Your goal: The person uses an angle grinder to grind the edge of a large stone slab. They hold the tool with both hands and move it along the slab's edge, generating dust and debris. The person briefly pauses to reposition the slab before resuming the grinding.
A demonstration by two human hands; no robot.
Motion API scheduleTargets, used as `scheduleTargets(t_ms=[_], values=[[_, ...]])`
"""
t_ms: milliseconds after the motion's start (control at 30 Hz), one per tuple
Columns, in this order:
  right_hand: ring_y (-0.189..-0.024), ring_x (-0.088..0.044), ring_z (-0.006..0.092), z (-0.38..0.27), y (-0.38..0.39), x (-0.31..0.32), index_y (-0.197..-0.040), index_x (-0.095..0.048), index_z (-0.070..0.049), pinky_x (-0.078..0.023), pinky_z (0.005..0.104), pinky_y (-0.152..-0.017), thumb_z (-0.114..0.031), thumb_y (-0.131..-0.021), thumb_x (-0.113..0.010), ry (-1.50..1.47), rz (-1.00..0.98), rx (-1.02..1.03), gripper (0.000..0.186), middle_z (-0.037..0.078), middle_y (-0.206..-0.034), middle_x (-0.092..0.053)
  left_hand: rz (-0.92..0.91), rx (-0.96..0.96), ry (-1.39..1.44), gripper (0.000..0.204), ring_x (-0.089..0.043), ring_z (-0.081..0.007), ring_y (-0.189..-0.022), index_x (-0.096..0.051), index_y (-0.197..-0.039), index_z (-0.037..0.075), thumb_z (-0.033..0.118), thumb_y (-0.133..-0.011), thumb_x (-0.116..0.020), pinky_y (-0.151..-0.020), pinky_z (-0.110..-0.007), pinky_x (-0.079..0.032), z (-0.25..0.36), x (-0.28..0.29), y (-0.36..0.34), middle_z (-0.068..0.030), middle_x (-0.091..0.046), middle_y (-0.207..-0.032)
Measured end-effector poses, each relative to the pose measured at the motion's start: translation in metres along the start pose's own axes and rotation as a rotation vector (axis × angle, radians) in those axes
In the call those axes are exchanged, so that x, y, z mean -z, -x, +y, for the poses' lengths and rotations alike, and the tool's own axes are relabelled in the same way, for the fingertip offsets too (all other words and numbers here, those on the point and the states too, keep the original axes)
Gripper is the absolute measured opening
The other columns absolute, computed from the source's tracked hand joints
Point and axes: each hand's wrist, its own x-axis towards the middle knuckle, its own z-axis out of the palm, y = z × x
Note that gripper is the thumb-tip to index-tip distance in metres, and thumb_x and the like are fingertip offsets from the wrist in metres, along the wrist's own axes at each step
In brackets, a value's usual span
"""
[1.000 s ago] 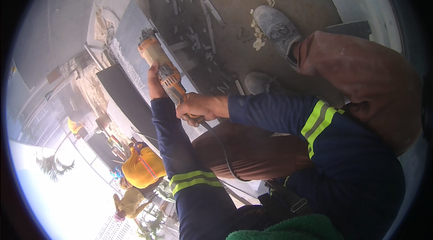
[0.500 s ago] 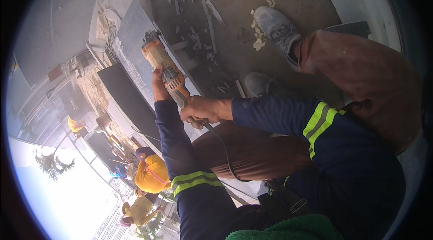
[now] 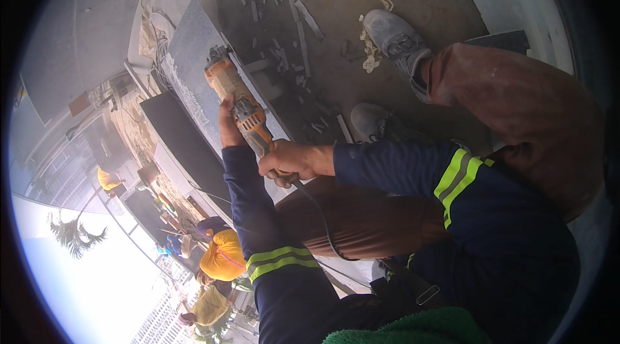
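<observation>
My two hands hold an orange and grey angle grinder [image 3: 248, 114], dusty and with a black cord leading back from its rear. My left hand [image 3: 227, 123] grips the side of its body. Around the rear handle my right hand [image 3: 294, 158] is closed. The tool's front end lies over the edge of a grey slab [image 3: 194, 40]. Whether the disc touches the slab cannot be made out, since dust and the tool hide it. White powder lies along part of the slab.
Cut strips and chips [image 3: 302, 40] litter the dusty floor to the slab's right, near my shoes [image 3: 394, 34]. A dark panel [image 3: 184, 140] lies left of my left forearm. Further left, people in yellow tops [image 3: 224, 255] are at work. The cord [image 3: 323, 221] runs past my legs.
Both hands and the grinder have shifted very slightly along the slab, toward me. The people in yellow have moved a little to the right.
</observation>
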Motion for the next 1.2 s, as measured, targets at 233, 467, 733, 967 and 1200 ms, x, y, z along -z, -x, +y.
scheduleTargets(t_ms=[233,467,733,967,1200], values=[[-0.048,-0.061,0.0188,-0.018,-0.008,0.002,-0.076,-0.062,-0.004,-0.046,0.0356,-0.043,-0.007,-0.085,-0.069,0.01,-0.01,-0.01,0.012,0.007,-0.064,-0.059,0.012,-0.01,0.009,0.057,-0.07,-0.0259,-0.077,-0.061,-0.117,0.001,0.053,-0.093,-0.066,-0.067,-0.038,-0.06,0.012,-0.003,-0.012,-0.0128,-0.068,-0.093],[-0.048,-0.06,0.019,-0.03,-0.015,0.01,-0.077,-0.062,-0.004,-0.046,0.0358,-0.043,-0.007,-0.085,-0.07,0.014,-0.014,-0.001,0.012,0.007,-0.065,-0.059,0.054,-0.015,-0.037,0.057,-0.07,-0.0262,-0.075,-0.061,-0.115,0.002,0.055,-0.094,-0.064,-0.066,-0.039,-0.06,0.013,-0.01,-0.027,-0.0127,-0.068,-0.09],[-0.052,-0.059,0.0184,-0.052,-0.031,0.017,-0.082,-0.062,-0.006,-0.046,0.0363,-0.048,-0.009,-0.087,-0.071,0.036,-0.004,-0.023,0.01,0.005,-0.066,-0.059,0.031,-0.013,-0.124,0.061,-0.069,-0.0259,-0.071,-0.064,-0.112,0.004,0.062,-0.093,-0.06,-0.063,-0.043,-0.058,0.024,-0.011,-0.053,-0.0115,-0.068,-0.086],[-0.053,-0.06,0.0182,-0.061,-0.039,0.02,-0.085,-0.062,-0.004,-0.046,0.0355,-0.049,-0.008,-0.087,-0.07,0.039,0.002,-0.022,0.009,0.005,-0.065,-0.059,0.022,-0.014,-0.136,0.063,-0.068,-0.0252,-0.069,-0.065,-0.111,0.004,0.064,-0.093,-0.061,-0.062,-0.041,-0.058,0.028,-0.008,-0.066,-0.0109,-0.069,-0.086],[-0.051,-0.059,0.0182,-0.051,-0.029,0.015,-0.084,-0.061,-0.004,-0.045,0.0362,-0.047,-0.007,-0.086,-0.069,0.037,-0.003,-0.008,0.009,0.005,-0.065,-0.058,0.012,-0.04,-0.09,0.061,-0.067,-0.0245,-0.066,-0.064,-0.109,0.001,0.061,-0.093,-0.062,-0.06,-0.038,-0.056,0.02,-0.005,-0.058,-0.0113,-0.068,-0.082]])
